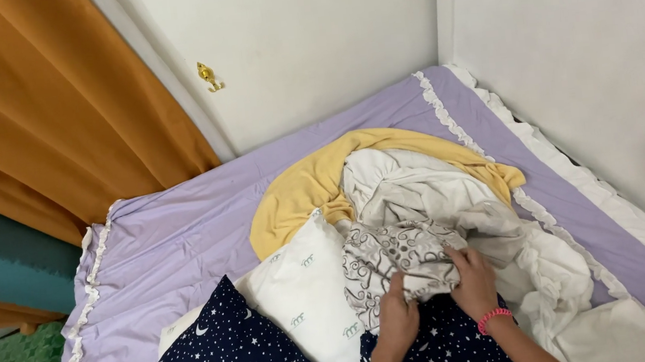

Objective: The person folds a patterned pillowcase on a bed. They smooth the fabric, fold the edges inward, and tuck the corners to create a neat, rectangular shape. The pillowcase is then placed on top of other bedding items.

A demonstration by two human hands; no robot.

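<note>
A crumpled grey cloth with white scrollwork (394,257), soft and bunched, is being pinched along its lower edge by the left hand (398,318) and right hand (474,281), atop heaped linens on the lilac ruffled bed (184,235).

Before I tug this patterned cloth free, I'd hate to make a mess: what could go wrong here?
Both hands, left hand and right hand, grip the grey swirl-patterned cloth, which lies tangled with the white sheet; pulling may drag that along. The yellow cloth underneath could also bunch up.
</note>
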